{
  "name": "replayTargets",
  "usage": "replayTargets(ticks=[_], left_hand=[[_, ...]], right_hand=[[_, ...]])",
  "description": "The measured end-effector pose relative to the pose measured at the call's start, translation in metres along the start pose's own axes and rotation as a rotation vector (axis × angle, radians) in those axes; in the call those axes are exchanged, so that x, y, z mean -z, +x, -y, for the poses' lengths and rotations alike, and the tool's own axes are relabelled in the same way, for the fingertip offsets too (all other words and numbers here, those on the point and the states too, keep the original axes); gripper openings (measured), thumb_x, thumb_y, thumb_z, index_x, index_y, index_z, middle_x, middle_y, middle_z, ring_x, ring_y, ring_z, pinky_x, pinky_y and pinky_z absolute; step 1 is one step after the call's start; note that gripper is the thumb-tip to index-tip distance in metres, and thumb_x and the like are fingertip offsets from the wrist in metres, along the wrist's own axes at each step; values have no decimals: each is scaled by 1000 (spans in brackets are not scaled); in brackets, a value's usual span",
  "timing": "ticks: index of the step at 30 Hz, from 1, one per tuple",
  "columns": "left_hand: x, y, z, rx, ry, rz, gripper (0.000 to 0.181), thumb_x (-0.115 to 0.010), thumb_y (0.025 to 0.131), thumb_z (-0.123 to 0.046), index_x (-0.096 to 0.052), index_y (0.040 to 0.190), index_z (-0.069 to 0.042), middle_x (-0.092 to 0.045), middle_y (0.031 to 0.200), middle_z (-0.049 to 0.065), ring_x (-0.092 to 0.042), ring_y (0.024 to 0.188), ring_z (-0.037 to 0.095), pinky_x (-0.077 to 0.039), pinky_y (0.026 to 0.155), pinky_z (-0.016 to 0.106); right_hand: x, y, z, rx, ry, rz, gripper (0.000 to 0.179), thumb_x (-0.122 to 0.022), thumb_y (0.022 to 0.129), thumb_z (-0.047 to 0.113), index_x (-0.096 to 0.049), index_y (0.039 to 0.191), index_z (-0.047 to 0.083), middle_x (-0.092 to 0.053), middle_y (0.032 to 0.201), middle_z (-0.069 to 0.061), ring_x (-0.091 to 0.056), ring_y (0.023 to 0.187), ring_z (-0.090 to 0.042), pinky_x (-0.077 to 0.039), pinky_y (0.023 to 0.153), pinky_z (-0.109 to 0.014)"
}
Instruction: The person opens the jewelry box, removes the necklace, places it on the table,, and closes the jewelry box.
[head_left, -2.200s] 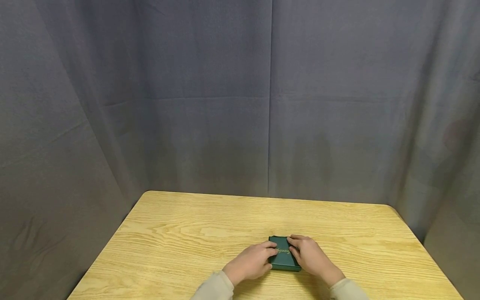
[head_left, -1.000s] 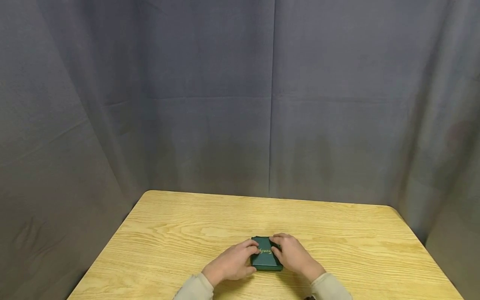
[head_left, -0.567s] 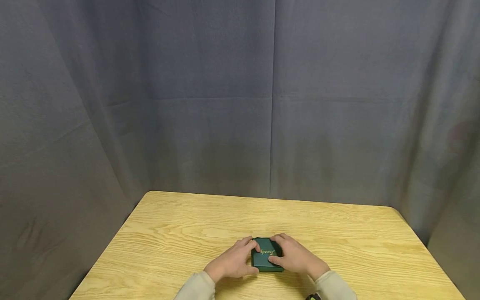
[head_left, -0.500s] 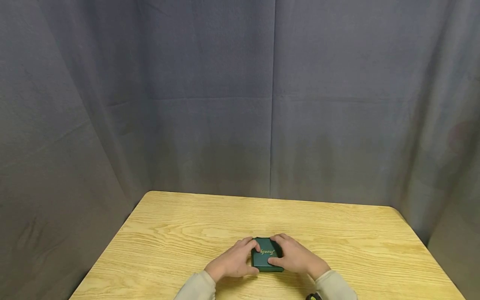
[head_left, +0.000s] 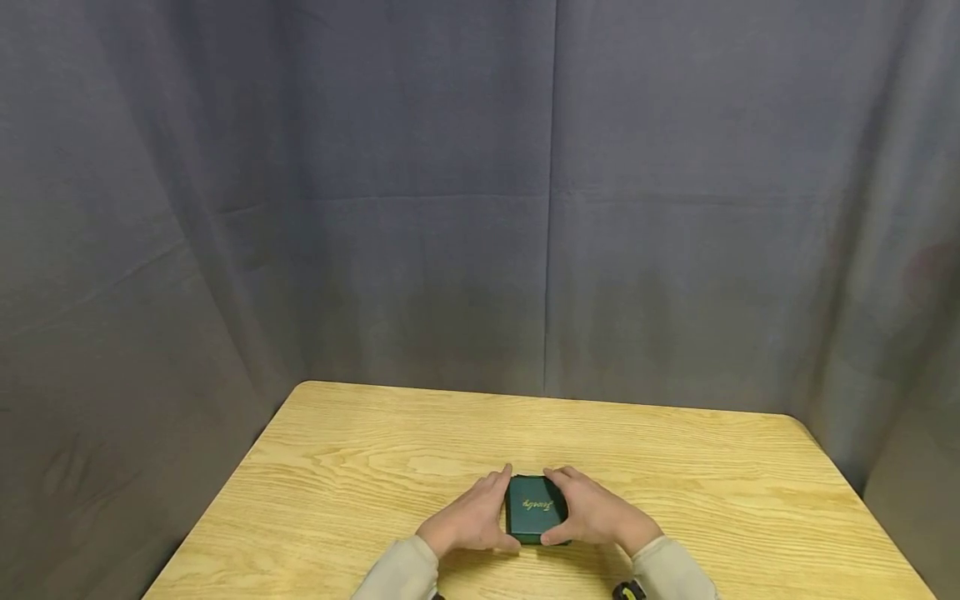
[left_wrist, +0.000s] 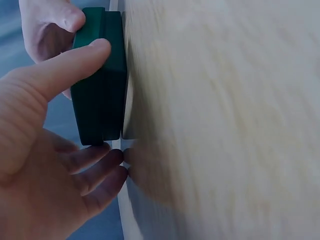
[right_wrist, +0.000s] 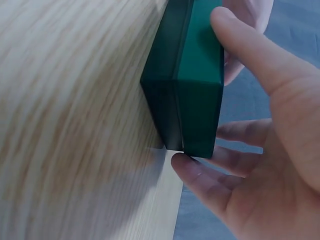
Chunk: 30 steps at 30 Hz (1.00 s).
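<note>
A small dark green jewelry box [head_left: 531,521] lies closed on the wooden table, its gold lettering upside down from this viewpoint. Along its left side is my left hand [head_left: 476,517], fingers reaching to the far left corner and thumb at the near edge. My right hand [head_left: 596,515] spans the right side, with fingertips round the far right corner and thumb at the near edge. In the left wrist view, the left thumb [left_wrist: 75,65] lies across the box's near face. The right wrist view shows the right thumb [right_wrist: 235,32] on the lid's near face, above the seam.
The pale wooden table [head_left: 360,467] has rounded far corners. Grey curtains [head_left: 420,208] hang behind it and down both sides. A dark band with a yellow mark [head_left: 628,591] shows by the right sleeve.
The box slid left with both hands early on, then stayed nearly in place. Since half a second ago, my left index finger has come off the lid's top and my right thumb moved to the near edge.
</note>
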<state>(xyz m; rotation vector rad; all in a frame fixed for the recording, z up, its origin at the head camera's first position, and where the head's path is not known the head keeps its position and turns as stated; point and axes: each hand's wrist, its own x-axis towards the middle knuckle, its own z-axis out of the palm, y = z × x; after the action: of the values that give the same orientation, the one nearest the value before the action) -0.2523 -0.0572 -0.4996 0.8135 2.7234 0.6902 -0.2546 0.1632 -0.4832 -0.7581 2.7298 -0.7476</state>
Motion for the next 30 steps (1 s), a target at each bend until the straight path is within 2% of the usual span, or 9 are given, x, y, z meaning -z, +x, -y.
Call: replayTargets(ticks=[7,13,18,23,30], left_hand=[[-5,4,-5,22,84,6,112,-84,67,-43,-21,148,2,-41,139,12,-40,123,24,-36,101,39],[-5,6,-8,56,115,9,110,-84,68,-44,-22,148,0,-41,138,10,-39,124,24,-35,102,39],[-7,5,-8,56,92,11,109,-83,68,-43,-22,148,0,-42,137,12,-39,124,25,-34,102,41],[-6,3,-9,49,47,10,109,-83,69,-41,-21,148,1,-42,134,12,-41,123,25,-35,102,42],[1,-1,-11,16,-53,-20,107,-82,72,-35,-17,149,2,-39,132,10,-44,115,19,-41,96,35]], right_hand=[[1,2,3,-39,-9,51,100,-82,67,48,-40,138,-8,-47,122,-12,-51,97,-22,-46,82,-42],[-1,0,5,-48,-44,75,109,-88,61,41,-33,141,-9,-41,133,-19,-49,113,-30,-45,89,-45],[-3,-1,7,-37,-83,65,105,-89,62,33,-33,142,-8,-41,133,-19,-49,113,-30,-45,89,-45],[-3,-2,7,-17,-101,43,102,-87,64,33,-34,141,-7,-42,132,-18,-49,110,-29,-46,86,-44],[3,-6,7,47,-71,-10,98,-84,66,34,-35,141,-6,-42,131,-15,-50,107,-26,-47,83,-43]])
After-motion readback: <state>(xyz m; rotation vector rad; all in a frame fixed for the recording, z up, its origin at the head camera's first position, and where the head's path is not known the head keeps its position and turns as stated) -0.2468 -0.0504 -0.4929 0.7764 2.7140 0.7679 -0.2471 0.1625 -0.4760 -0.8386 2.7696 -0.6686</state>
